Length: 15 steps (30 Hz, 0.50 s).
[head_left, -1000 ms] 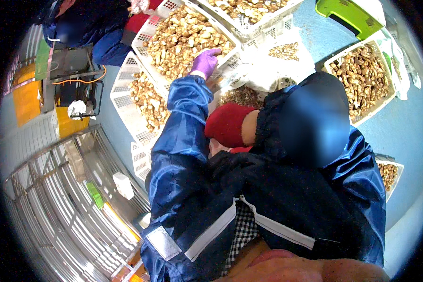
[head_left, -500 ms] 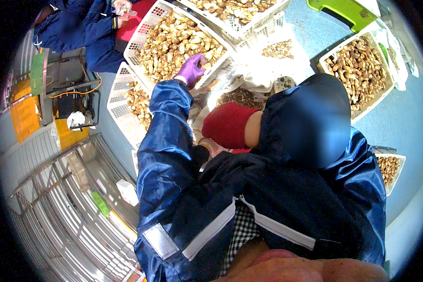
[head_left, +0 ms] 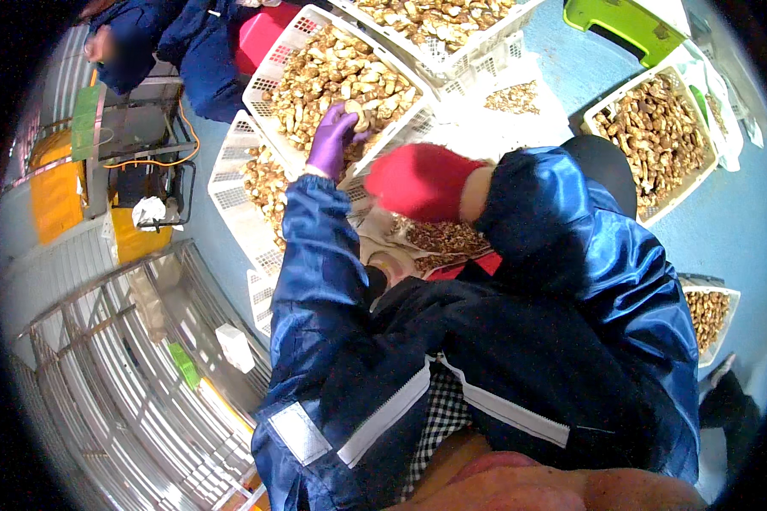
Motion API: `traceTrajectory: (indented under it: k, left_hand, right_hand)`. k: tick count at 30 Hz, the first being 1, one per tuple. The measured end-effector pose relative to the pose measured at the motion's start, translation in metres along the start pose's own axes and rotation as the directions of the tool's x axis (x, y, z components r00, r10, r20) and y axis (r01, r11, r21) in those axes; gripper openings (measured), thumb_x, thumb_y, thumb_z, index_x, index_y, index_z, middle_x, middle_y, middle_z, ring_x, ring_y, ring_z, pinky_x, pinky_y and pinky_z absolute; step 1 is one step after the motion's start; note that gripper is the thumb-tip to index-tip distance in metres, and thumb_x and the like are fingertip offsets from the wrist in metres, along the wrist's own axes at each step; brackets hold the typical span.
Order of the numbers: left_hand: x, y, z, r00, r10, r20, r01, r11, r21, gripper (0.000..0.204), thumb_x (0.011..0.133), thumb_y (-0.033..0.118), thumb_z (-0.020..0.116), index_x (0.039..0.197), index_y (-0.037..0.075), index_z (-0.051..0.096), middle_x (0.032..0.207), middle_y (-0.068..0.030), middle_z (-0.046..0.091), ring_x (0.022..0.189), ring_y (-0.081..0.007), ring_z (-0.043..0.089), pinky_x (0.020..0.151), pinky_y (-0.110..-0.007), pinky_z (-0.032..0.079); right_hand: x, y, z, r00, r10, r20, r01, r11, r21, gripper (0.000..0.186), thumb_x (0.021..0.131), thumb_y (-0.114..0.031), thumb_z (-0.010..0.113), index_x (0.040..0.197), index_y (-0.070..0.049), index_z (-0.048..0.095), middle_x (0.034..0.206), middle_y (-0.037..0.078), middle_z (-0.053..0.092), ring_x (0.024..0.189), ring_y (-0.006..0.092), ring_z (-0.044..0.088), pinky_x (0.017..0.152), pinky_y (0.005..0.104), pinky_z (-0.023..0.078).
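Note:
My left hand (head_left: 335,140), in a purple glove, is closed on a pale round mushroom (head_left: 354,115) at the lower right of a white perforated crate (head_left: 271,78) heaped with mushrooms (head_left: 320,72). Just right of it, my right hand (head_left: 413,179), in a red glove, is lifted above small brown scraps (head_left: 439,240); its fingertips are hidden, so I cannot tell whether it holds anything. Another crate of mushrooms (head_left: 262,187) lies under the first, on the left.
More mushroom crates stand at the top (head_left: 439,21), right (head_left: 648,140) and lower right (head_left: 709,317). A white sheet (head_left: 533,128) holds scraps. A co-worker (head_left: 203,64) is at upper left, a green stool (head_left: 622,34) upper right, metal racking (head_left: 123,366) lower left.
My right hand has risen toward the crate and my left hand. My left hand has shifted within the crate and now shows the mushroom in its fingers. The co-worker has moved.

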<state>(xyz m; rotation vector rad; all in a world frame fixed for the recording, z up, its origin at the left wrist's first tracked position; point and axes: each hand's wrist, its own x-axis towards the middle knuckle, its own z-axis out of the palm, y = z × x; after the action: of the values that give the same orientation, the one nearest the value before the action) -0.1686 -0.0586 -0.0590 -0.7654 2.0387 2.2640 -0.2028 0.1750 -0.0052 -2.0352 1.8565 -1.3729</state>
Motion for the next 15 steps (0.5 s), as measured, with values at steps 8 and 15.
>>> traceTrajectory:
  k: [8,15]
  left_hand:
    - [-0.151,0.078,0.056,0.999,0.005,-0.038,-0.011,0.989,-0.150,0.054,0.093,0.013,0.046,0.144,0.003,0.034,0.090,0.0005,0.055,0.076,-0.0071,0.048,0.066,-0.019,0.037]
    - [-0.189,0.085,0.060,0.994,0.001,-0.109,0.008,0.997,0.079,0.049,0.086,0.006,0.057,0.134,0.005,0.051,0.098,-0.0009,0.060,0.076,-0.0049,0.048,0.069,-0.019,0.040]
  right_hand:
    - [0.021,-0.005,-0.037,0.965,0.014,-0.263,-0.014,1.000,0.000,0.023,0.081,-0.017,0.065,0.095,0.001,0.063,0.100,0.018,0.062,0.090,0.0342,0.061,0.075,0.0384,0.051]
    - [0.025,-0.025,-0.040,0.943,-0.137,-0.303,0.199,0.962,0.184,0.020,0.077,-0.015,0.066,0.093,-0.003,0.063,0.093,0.015,0.062,0.088,0.0344,0.061,0.072,0.0399,0.050]
